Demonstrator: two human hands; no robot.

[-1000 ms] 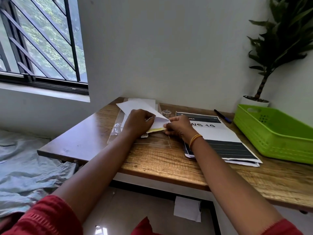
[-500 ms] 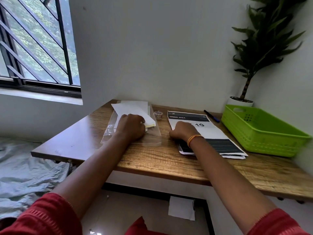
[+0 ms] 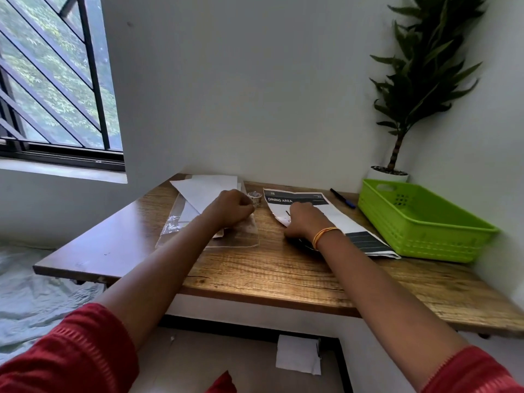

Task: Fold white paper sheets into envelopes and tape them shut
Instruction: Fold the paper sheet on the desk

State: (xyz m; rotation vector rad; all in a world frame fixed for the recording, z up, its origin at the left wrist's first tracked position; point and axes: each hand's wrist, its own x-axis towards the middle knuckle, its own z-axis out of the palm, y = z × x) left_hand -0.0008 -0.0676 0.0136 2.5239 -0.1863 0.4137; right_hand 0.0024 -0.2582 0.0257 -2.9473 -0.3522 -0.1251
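Note:
A folded white paper sheet (image 3: pixel 204 194) lies on a clear plastic sleeve (image 3: pixel 243 239) at the back left of the wooden desk (image 3: pixel 283 273). My left hand (image 3: pixel 229 208) rests on top of this paper with its fingers curled under; whether it grips anything is hidden. A small clear tape roll (image 3: pixel 255 197) stands just right of its knuckles. My right hand (image 3: pixel 304 222) rests apart from the paper on a printed "DINING AREA" sheet (image 3: pixel 340 219), fingers curled, with nothing seen in it.
A green plastic basket (image 3: pixel 419 222) fills the desk's right side, with a potted plant (image 3: pixel 388 174) behind it. A blue pen (image 3: pixel 343 198) lies near the wall. A white paper piece (image 3: pixel 297 355) lies on the floor under the desk.
My right hand let go of the folded paper and moved right onto the printed sheet. My left hand laid the paper flat and stays on it. The camera tilted upward.

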